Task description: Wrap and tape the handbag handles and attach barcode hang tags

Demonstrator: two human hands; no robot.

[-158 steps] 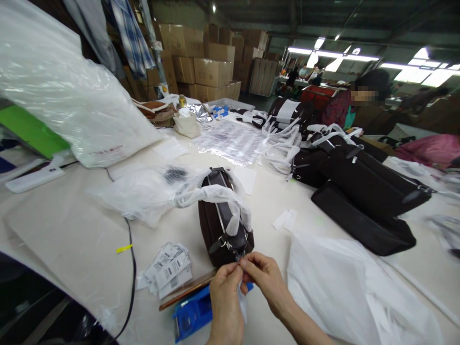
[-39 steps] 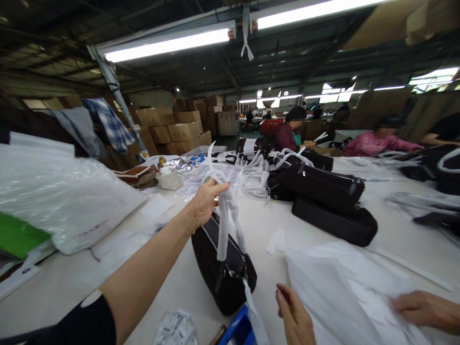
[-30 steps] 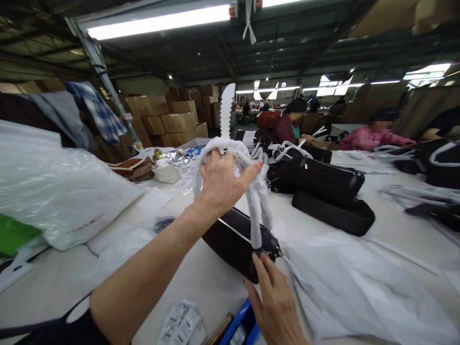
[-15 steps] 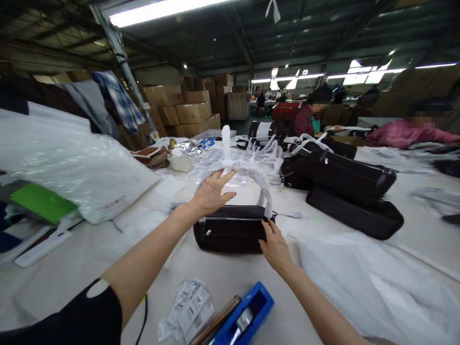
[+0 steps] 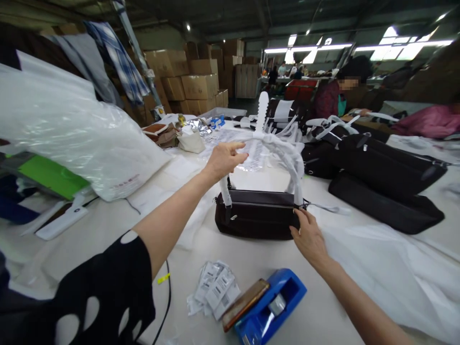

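Note:
A dark handbag stands upright on the pale table in front of me, its zip side facing me. Its handles are wrapped in white padding and arch above it, with a notched white strip sticking up from the top. My left hand is at the left side of the arch, index finger and thumb stretched out and apart; whether it touches the wrapping is unclear. At the bag's right end, my right hand grips the corner between thumb and fingers.
Nearer me lie a blue tape dispenser, a brown phone-like slab and several printed labels. Dark bags are piled on the right, beside white sheeting. A large plastic bag bulges at left. A co-worker is beyond.
The view has tilted down and turned left, so the bag appears farther right. My left hand has moved off the top of the handles to their left side. My right hand stays at the corner.

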